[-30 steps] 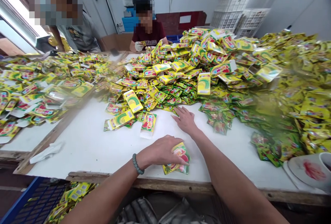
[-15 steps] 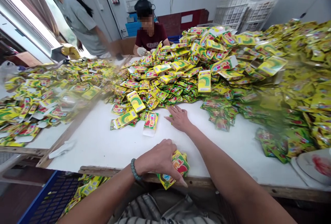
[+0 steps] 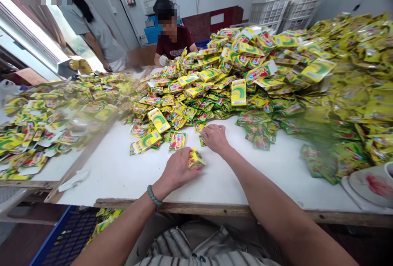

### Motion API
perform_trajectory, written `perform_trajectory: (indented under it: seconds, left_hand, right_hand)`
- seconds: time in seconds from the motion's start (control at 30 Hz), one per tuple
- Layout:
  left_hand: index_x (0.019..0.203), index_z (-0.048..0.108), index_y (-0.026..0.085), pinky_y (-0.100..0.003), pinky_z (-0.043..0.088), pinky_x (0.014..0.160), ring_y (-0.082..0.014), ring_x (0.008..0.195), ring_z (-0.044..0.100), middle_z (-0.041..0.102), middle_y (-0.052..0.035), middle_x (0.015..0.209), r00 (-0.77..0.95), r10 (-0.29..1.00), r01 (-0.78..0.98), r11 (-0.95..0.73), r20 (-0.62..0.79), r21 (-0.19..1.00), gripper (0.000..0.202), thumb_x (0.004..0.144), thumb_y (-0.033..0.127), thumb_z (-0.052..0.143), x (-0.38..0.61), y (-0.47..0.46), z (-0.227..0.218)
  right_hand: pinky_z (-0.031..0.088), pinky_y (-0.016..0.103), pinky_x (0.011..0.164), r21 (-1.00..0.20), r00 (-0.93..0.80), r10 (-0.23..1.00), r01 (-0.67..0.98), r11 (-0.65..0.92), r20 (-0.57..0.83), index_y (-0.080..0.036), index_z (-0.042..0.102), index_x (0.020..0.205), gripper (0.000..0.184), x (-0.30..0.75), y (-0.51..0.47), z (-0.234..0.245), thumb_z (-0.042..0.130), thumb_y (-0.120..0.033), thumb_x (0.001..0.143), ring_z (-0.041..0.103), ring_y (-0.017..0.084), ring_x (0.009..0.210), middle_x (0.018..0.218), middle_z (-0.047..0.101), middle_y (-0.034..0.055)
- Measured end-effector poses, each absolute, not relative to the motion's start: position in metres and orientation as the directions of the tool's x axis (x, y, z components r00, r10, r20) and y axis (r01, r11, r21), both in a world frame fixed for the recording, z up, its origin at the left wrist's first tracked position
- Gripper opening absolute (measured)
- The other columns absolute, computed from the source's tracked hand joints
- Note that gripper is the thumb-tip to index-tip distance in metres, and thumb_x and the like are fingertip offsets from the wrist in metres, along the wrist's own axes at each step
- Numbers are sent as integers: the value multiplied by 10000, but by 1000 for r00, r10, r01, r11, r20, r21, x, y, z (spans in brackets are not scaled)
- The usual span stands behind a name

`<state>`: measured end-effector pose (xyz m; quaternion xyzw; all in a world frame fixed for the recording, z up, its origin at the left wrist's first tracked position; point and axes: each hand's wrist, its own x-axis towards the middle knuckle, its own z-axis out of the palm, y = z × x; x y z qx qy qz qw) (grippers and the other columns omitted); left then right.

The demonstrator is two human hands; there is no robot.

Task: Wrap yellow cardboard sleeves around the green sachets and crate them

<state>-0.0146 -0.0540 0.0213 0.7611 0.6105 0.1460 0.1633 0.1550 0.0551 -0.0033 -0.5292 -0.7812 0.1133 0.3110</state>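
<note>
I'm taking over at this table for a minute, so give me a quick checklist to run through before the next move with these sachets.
1. Left hand grips the small bundle of yellow sachets: ok.
2. Right hand lies palm-down on the white table top, no sachet showing in it: ok.
3. Number of sachets in the bundle: cannot tell, the left hand covers it.
4. Gloves on your own hands: not ok, both are bare.
5. Co-worker's gloved hand is apart from yours, across the sachet pile: ok.
</note>
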Motion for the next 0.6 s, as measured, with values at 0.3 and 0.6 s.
perform_trajectory:
  seconds: [0.3,0.6]
  left_hand:
    - [1093,375,210,-336,511,873,-212,1033,612,566,-81,1148,-20,961,70,-274,276,959,755,559,369,884,9,-16,-9]
    - [1173,403,216,-362,485,889,-218,1023,598,569,-77,1147,1,962,188,-269,274,945,786,567,380,875,14,-7,-33]
  right_hand:
    - [525,364,889,-981,-282,957,-195,18,74,-161,664,1159,570,142,37,7,435,-614,900,658,228,1038,1154,685,131]
    - [487,410,992,-975,-319,942,149,163,109,-193,674,1177,361,145,30,13,490,-355,911,630,230,1126,1232,667,84]
